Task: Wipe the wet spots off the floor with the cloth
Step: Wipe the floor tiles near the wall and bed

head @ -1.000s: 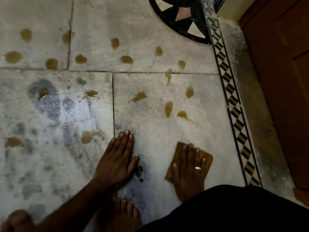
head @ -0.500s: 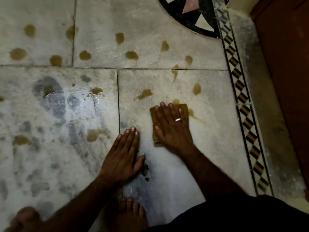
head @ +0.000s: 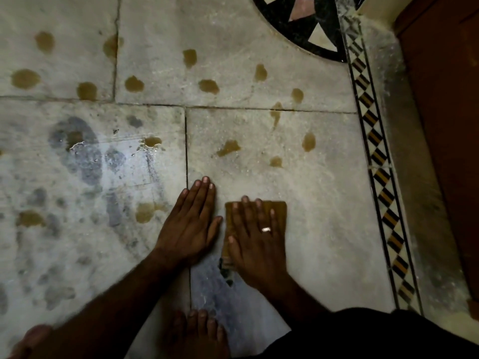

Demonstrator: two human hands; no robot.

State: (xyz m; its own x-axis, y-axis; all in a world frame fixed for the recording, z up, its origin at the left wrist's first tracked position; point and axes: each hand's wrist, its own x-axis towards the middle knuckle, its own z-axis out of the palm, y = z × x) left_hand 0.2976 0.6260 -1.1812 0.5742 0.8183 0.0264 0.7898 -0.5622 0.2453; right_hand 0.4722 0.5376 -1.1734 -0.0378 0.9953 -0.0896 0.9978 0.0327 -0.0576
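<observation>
cloth lies flat on the floor under the right hand, folded to a small brown pad, with its far edge and right corner showing past the fingers. the hand does not clutch it: the fingers are straight and spread, palm down, pressing the pad to the stone.

half a second ago this hand had the pad pushed out ahead, on top of a pair of spots. now it is drawn back toward the body and sits close beside the left hand, which stays planted flat on the floor, fingers straight, holding nothing. where the pad passed, only a small spot shows, just beyond the fingertips. so the stroke seems to have lifted most of that pair, and a second pass is likely needed.

further out from the pad, a wider spot lies ahead to the left and a tall spot ahead to the right, both untouched. a big spot sits to the left of the bracing hand, on the next slab. a scatter of others lies beyond the far joint. judged from this, the job is at an early stage, with many spots left. a bare foot is behind the hands, nearer the body.
</observation>
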